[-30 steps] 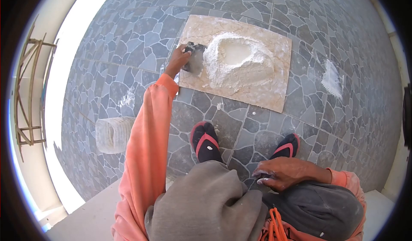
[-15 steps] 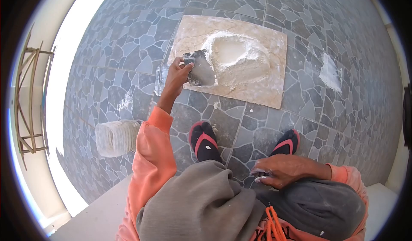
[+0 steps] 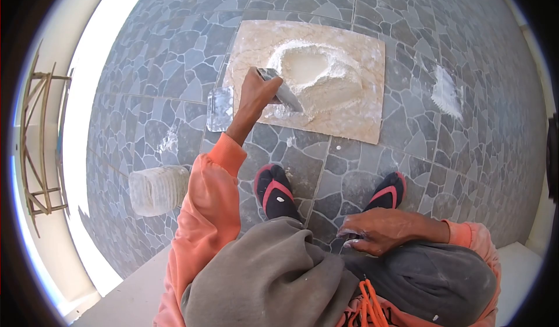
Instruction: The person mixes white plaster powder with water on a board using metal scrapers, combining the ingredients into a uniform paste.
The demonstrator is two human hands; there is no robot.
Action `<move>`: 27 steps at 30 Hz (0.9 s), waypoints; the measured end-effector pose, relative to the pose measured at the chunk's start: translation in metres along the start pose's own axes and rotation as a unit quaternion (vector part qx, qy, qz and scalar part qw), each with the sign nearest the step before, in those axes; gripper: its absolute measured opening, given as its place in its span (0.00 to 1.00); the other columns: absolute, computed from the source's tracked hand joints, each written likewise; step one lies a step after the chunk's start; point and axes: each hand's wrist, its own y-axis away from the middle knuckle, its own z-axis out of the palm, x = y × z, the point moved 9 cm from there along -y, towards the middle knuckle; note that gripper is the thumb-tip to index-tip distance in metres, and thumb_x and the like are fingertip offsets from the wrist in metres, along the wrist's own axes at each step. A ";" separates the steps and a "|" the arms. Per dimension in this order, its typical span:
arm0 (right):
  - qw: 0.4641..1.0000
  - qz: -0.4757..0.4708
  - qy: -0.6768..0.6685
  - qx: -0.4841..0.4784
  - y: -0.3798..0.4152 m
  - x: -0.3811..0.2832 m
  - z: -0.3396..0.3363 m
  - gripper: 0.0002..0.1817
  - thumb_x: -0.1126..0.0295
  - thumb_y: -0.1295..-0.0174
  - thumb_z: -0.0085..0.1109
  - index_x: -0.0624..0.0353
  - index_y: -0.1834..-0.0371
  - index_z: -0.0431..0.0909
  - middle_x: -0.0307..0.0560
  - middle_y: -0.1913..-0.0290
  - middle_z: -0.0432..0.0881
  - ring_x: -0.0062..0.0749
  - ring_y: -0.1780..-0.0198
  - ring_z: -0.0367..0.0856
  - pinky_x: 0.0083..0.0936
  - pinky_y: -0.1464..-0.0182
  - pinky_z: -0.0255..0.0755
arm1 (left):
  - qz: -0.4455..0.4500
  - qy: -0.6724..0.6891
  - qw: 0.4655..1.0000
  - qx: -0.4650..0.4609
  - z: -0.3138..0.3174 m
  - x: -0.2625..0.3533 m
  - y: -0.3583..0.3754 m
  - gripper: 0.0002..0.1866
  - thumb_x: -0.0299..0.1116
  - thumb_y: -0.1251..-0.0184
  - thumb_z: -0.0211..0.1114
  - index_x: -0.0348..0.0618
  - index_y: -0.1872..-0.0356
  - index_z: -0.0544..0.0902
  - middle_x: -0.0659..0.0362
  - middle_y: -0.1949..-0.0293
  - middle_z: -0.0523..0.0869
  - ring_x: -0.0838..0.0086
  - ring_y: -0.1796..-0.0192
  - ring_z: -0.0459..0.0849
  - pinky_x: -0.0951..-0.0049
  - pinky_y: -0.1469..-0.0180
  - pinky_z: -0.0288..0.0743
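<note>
My left hand [image 3: 259,94] grips a flat dark scraper [image 3: 286,97], its blade tilted at the left edge of a white powder mound. The mound [image 3: 340,85] lies on a beige marbled board [image 3: 361,126] and has a hollow holding pale liquid [image 3: 307,65]. Beside my left wrist, a flat, clear-looking plate [image 3: 220,108] rests on the floor at the board's left edge. My right hand [image 3: 381,231] is closed near my right knee, around a small dark thing I cannot make out.
A ribbed translucent plastic container [image 3: 158,191] lies on the grey stone-patterned floor [image 3: 180,53] at the left. White powder smears [image 3: 447,94] mark the floor at the right. My feet in black and red sandals [image 3: 273,193] are below the board.
My left hand has moved slightly right and turned the scraper, so its blade now shows more edge-on by the mound. The flat plate at the left is less covered. My right hand has stayed put.
</note>
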 end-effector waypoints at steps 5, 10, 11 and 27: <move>1.000 -0.002 -0.001 0.004 0.001 0.002 0.002 0.15 0.68 0.38 0.56 0.64 0.51 0.74 0.59 0.57 0.78 0.57 0.52 0.79 0.45 0.50 0.72 | -0.060 0.105 0.992 0.045 -0.024 -0.014 0.026 0.18 0.26 0.40 0.62 0.25 0.53 0.70 0.52 0.62 0.80 0.68 0.65 0.85 0.68 0.67 0.85; 1.000 -0.018 0.003 0.011 0.000 0.003 0.004 0.14 0.68 0.39 0.56 0.64 0.54 0.74 0.59 0.58 0.78 0.57 0.53 0.78 0.45 0.50 0.72 | -0.141 0.126 0.978 0.086 -0.062 -0.111 0.056 0.20 0.27 0.37 0.65 0.34 0.50 0.66 0.54 0.63 0.80 0.69 0.64 0.85 0.64 0.66 0.82; 1.000 -0.019 0.003 0.010 0.000 0.004 0.005 0.14 0.68 0.39 0.56 0.64 0.54 0.74 0.59 0.58 0.78 0.57 0.54 0.78 0.44 0.51 0.72 | -0.150 0.129 0.976 0.092 -0.065 -0.121 0.061 0.20 0.27 0.37 0.65 0.35 0.49 0.65 0.55 0.63 0.80 0.69 0.64 0.85 0.63 0.66 0.82; 1.000 -0.024 -0.001 0.008 -0.001 0.001 0.003 0.13 0.68 0.39 0.56 0.64 0.54 0.74 0.59 0.58 0.78 0.57 0.54 0.79 0.44 0.52 0.73 | -0.127 0.095 0.975 0.155 -0.053 -0.164 0.066 0.17 0.25 0.40 0.66 0.38 0.57 0.66 0.62 0.68 0.68 0.79 0.68 0.72 0.74 0.79 0.70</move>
